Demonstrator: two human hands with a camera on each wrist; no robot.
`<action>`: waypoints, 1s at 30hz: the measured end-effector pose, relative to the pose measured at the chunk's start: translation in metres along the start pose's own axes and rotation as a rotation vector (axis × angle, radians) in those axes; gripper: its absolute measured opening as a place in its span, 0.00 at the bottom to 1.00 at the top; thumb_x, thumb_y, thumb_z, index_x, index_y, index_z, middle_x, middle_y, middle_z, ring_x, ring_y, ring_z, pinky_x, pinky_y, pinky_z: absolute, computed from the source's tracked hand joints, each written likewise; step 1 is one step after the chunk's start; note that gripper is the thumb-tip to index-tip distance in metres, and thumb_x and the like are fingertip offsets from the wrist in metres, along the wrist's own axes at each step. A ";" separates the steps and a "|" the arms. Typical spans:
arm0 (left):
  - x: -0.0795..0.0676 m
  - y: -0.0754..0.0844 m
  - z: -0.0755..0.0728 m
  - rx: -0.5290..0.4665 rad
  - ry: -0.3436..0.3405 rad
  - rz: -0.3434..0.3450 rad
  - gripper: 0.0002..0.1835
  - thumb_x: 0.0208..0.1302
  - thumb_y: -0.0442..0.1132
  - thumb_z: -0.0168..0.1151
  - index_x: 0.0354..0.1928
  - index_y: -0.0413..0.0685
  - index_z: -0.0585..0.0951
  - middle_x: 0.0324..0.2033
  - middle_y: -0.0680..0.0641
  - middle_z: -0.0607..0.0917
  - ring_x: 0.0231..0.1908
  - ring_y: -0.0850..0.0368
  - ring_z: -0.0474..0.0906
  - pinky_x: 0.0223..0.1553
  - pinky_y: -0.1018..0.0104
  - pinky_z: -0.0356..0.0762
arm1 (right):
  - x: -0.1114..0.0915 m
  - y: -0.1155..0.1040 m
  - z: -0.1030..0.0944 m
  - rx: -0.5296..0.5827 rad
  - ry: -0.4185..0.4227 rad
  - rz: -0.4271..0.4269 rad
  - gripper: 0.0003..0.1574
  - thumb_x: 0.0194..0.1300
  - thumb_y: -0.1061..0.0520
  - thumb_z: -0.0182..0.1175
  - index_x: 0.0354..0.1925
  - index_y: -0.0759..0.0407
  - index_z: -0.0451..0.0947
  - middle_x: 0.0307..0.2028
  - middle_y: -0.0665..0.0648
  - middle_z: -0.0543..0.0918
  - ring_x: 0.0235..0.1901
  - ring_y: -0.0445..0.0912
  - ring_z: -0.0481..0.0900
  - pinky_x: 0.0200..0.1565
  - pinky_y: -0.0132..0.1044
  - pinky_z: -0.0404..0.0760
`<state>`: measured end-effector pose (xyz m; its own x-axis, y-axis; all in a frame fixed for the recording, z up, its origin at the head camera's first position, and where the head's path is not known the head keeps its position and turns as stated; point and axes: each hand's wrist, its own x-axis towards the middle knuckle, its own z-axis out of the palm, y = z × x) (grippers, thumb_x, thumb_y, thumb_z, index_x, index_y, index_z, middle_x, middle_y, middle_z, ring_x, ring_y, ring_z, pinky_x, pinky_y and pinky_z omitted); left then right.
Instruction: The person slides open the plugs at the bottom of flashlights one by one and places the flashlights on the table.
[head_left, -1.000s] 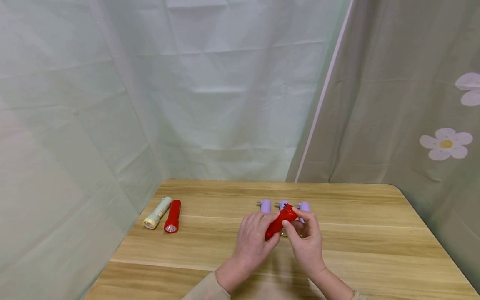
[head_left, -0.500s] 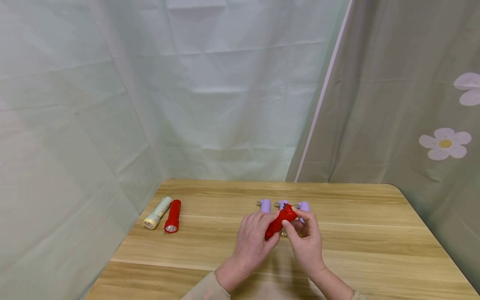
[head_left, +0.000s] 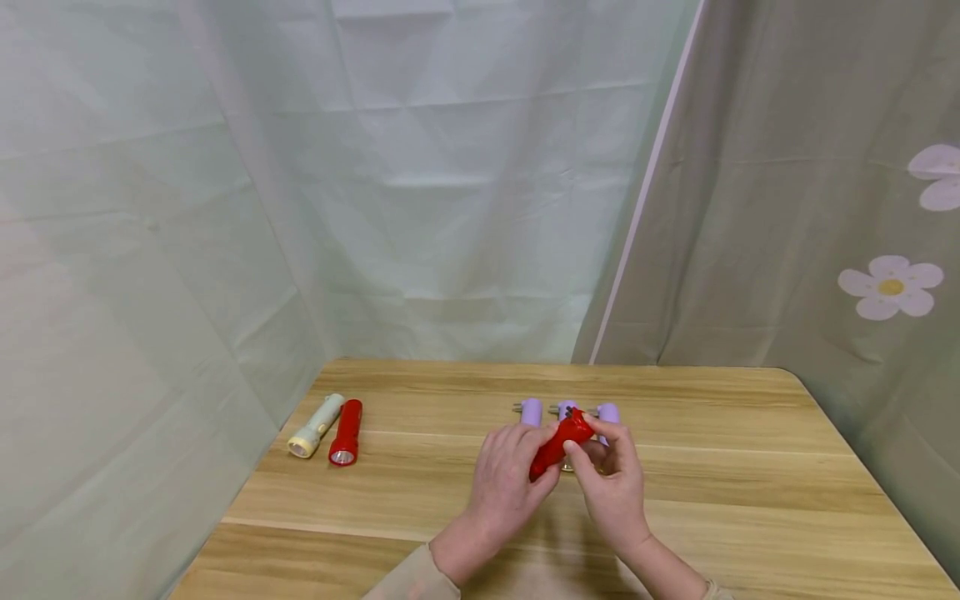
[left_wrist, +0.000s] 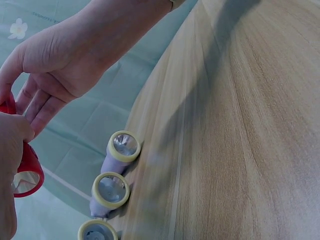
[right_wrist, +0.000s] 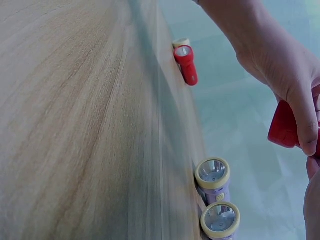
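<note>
Both hands hold a red flashlight (head_left: 561, 446) above the table, tilted with its tail end up and to the right. My left hand (head_left: 504, 482) grips its body from the left. At the tail, beside small dark plug prongs (head_left: 572, 411), my right hand (head_left: 617, 493) pinches with thumb and fingers. The flashlight's lens end (left_wrist: 28, 180) pokes out below the hand in the left wrist view. Behind the hands three lilac flashlights lie in a row, one of them at the left (head_left: 531, 412), partly covered by the fingers; their cream rims (right_wrist: 220, 219) show in the wrist views.
On the left part of the wooden table (head_left: 720, 500) lie a second red flashlight (head_left: 347, 432) and a pale green one (head_left: 318, 425) with a cream head, side by side. Pale curtains (head_left: 465, 208) hang behind the table, with a grey flowered one at the right.
</note>
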<state>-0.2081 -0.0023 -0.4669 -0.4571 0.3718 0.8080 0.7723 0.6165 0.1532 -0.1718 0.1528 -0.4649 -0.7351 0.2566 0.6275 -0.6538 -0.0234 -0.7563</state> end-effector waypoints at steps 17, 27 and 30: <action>0.000 -0.001 0.001 -0.008 0.004 0.002 0.25 0.54 0.41 0.77 0.55 0.53 0.80 0.43 0.54 0.83 0.42 0.57 0.79 0.42 0.62 0.75 | 0.000 0.000 -0.001 -0.006 0.002 0.002 0.27 0.60 0.81 0.62 0.57 0.73 0.71 0.53 0.60 0.79 0.43 0.45 0.87 0.38 0.33 0.85; -0.001 -0.001 0.001 -0.011 0.000 -0.001 0.25 0.54 0.41 0.77 0.55 0.53 0.80 0.43 0.54 0.84 0.42 0.57 0.79 0.42 0.62 0.75 | 0.000 0.001 -0.001 -0.020 0.000 0.000 0.27 0.60 0.80 0.63 0.57 0.73 0.71 0.53 0.60 0.78 0.43 0.45 0.87 0.39 0.33 0.85; -0.001 -0.001 0.001 -0.012 -0.007 -0.007 0.26 0.55 0.41 0.77 0.56 0.53 0.80 0.43 0.54 0.84 0.42 0.57 0.79 0.42 0.63 0.75 | 0.000 0.001 0.000 -0.024 0.001 0.000 0.27 0.60 0.80 0.63 0.57 0.73 0.71 0.53 0.60 0.78 0.43 0.45 0.87 0.39 0.33 0.85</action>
<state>-0.2085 -0.0025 -0.4681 -0.4658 0.3722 0.8028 0.7742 0.6108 0.1660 -0.1720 0.1531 -0.4655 -0.7347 0.2575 0.6276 -0.6495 -0.0001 -0.7603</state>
